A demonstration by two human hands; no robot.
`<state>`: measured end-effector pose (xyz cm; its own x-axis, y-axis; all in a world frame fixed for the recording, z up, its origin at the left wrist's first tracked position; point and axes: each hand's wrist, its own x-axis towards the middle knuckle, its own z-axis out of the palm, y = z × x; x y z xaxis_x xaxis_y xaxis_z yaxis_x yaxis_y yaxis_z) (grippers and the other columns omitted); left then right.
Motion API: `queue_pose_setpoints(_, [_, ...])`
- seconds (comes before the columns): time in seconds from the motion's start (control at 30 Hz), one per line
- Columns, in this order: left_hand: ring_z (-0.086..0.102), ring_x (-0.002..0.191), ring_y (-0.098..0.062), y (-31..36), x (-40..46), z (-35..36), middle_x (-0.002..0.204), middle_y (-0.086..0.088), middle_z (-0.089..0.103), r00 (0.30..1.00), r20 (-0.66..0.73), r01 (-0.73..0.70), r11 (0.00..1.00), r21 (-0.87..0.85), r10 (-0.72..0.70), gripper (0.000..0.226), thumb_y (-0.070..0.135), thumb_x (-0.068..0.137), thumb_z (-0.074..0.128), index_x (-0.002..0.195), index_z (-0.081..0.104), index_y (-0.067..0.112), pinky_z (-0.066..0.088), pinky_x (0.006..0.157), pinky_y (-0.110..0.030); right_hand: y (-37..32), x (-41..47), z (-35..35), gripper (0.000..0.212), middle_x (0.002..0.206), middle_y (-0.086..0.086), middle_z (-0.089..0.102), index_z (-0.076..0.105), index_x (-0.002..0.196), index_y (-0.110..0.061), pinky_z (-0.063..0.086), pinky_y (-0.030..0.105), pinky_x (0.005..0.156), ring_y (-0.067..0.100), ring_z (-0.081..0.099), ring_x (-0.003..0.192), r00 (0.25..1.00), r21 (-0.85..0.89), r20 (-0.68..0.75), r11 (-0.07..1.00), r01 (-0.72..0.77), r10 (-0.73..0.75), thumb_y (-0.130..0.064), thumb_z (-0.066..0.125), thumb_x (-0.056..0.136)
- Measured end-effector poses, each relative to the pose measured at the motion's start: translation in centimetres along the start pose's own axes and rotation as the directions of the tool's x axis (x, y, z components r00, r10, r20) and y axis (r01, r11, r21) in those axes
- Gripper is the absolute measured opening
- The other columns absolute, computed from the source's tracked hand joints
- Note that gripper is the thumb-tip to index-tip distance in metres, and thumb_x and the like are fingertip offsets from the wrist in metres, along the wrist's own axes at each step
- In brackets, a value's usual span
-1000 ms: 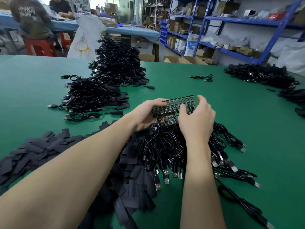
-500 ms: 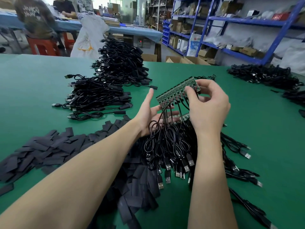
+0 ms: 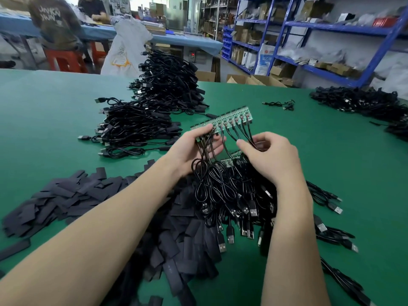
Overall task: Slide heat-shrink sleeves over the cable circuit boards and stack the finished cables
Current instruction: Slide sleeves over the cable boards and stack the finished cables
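At the green worktable, my left hand pinches the near end of a strip of joined green circuit boards, thumb on top and fingers beneath, holding it raised and slanting away to the right so that each board's black cable hangs free instead of lying tangled. My right hand is curled around several of those hanging cables just below the strip, apparently to gather or separate them before a single board is worked loose; what lies inside the palm I cannot tell. Below both hands sits the heap of unfinished cables, their USB plugs fanned toward me, with a second green strip partly buried in it. The flat black heat-shrink sleeves are spread along my left forearm and under the heap, close at hand for the left side to reach, and none is on a board yet as far as I can see. Finished cables are stacked farther off to the left, clear of the working heap, with a taller pile behind them. By my reading, the sleeving of this strip has not begun.
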<state>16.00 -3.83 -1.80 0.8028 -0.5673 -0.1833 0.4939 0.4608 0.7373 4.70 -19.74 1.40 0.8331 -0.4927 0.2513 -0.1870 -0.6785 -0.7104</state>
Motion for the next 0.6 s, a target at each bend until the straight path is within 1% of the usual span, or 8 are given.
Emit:
queue_pose_setpoints(0.13, [0.075, 0.072, -0.018, 0.0, -0.8, 0.0, 0.072, -0.006, 0.069, 0.996, -0.084, 0.016, 1.0, 0.001, -0.016, 0.019, 0.02, 0.099, 0.061, 0.09, 0.061, 0.003, 0.063, 0.078, -0.033, -0.6, -0.1, -0.1, 0.038, 0.091, -0.021, 0.065, 0.069, 0.103, -0.035, 0.045, 0.03, 0.082, 0.012, 0.062, 0.098, 0.999, -0.029, 0.041, 0.999, 0.023, -0.022, -0.064, 0.072, 0.079])
queue_pose_setpoints(0.2, [0.074, 0.068, -0.017, 0.2, -0.9, 0.0, 0.072, -0.007, 0.07, 0.993, -0.116, -0.003, 1.0, -0.014, 0.001, 0.02, 0.02, 0.099, 0.061, 0.09, 0.061, 0.003, 0.063, 0.079, -0.034, -0.9, -0.1, -0.3, 0.035, 0.088, -0.023, 0.064, 0.067, 0.092, -0.035, 0.044, 0.029, 0.082, 0.011, 0.061, 0.096, 0.999, -0.057, 0.051, 0.998, 0.022, -0.019, -0.068, 0.07, 0.079])
queue_pose_setpoints(0.27, [0.072, 0.062, -0.016, 0.6, -1.2, 0.0, 0.07, -0.006, 0.07, 0.989, -0.146, -0.015, 1.0, -0.02, 0.012, 0.019, 0.021, 0.099, 0.061, 0.091, 0.06, 0.004, 0.063, 0.074, -0.033, -1.2, -0.2, -0.6, 0.04, 0.084, -0.025, 0.064, 0.066, 0.084, -0.031, 0.046, 0.03, 0.082, 0.012, 0.062, 0.095, 0.997, -0.075, 0.078, 0.997, -0.002, 0.008, -0.07, 0.069, 0.077])
queue_pose_setpoints(0.37, [0.071, 0.059, -0.015, 0.9, -1.6, -0.1, 0.066, -0.003, 0.068, 0.98, -0.199, -0.019, 1.0, -0.012, 0.016, 0.015, 0.019, 0.099, 0.06, 0.092, 0.059, 0.006, 0.063, 0.071, -0.034, -1.5, -0.4, -0.9, 0.049, 0.088, -0.017, 0.068, 0.074, 0.092, -0.032, 0.051, 0.035, 0.087, 0.014, 0.062, 0.092, 0.991, -0.118, 0.121, 0.992, -0.045, 0.059, -0.077, 0.066, 0.074])
queue_pose_setpoints(0.43, [0.072, 0.06, -0.016, 1.2, -1.9, -0.1, 0.063, -0.003, 0.067, 0.976, -0.219, -0.016, 1.0, -0.004, 0.015, 0.012, 0.018, 0.1, 0.059, 0.093, 0.057, 0.008, 0.063, 0.074, -0.037, -1.8, -0.5, -1.0, 0.056, 0.083, -0.016, 0.065, 0.073, 0.089, -0.029, 0.047, 0.035, 0.083, 0.014, 0.06, 0.086, 0.985, -0.151, 0.144, 0.986, -0.075, 0.097, -0.082, 0.063, 0.073])
queue_pose_setpoints(0.47, [0.073, 0.061, -0.018, 1.4, -2.1, 0.0, 0.063, -0.004, 0.065, 0.976, -0.217, -0.013, 1.0, -0.008, 0.011, 0.012, 0.018, 0.1, 0.058, 0.093, 0.056, 0.009, 0.062, 0.076, -0.041, -2.0, -0.6, -1.1, 0.058, 0.085, -0.016, 0.065, 0.072, 0.089, -0.028, 0.046, 0.036, 0.084, 0.016, 0.059, 0.091, 0.982, -0.172, 0.152, 0.981, -0.086, 0.112, -0.083, 0.062, 0.073])
queue_pose_setpoints(0.57, [0.074, 0.067, -0.024, 2.0, -2.8, 0.2, 0.067, -0.005, 0.064, 0.984, -0.178, 0.013, 0.999, -0.037, -0.02, 0.013, 0.022, 0.102, 0.057, 0.096, 0.053, 0.01, 0.062, 0.073, -0.056, -2.2, -0.8, -1.1, 0.059, 0.11, -0.007, 0.059, 0.066, 0.099, -0.033, 0.045, 0.047, 0.101, 0.024, 0.048, 0.122, 0.983, -0.283, 0.159, 0.958, -0.047, 0.095, -0.085, 0.061, 0.07])
queue_pose_setpoints(0.6, [0.075, 0.07, -0.026, 2.2, -3.0, 0.4, 0.069, -0.005, 0.066, 0.986, -0.166, 0.013, 1.0, -0.019, -0.016, 0.013, 0.023, 0.102, 0.058, 0.099, 0.053, 0.012, 0.061, 0.073, -0.058, -2.3, -0.9, -1.2, 0.062, 0.112, -0.007, 0.055, 0.062, 0.101, -0.033, 0.045, 0.047, 0.1, 0.023, 0.047, 0.122, 0.979, -0.291, 0.189, 0.956, -0.025, 0.083, -0.084, 0.064, 0.068])
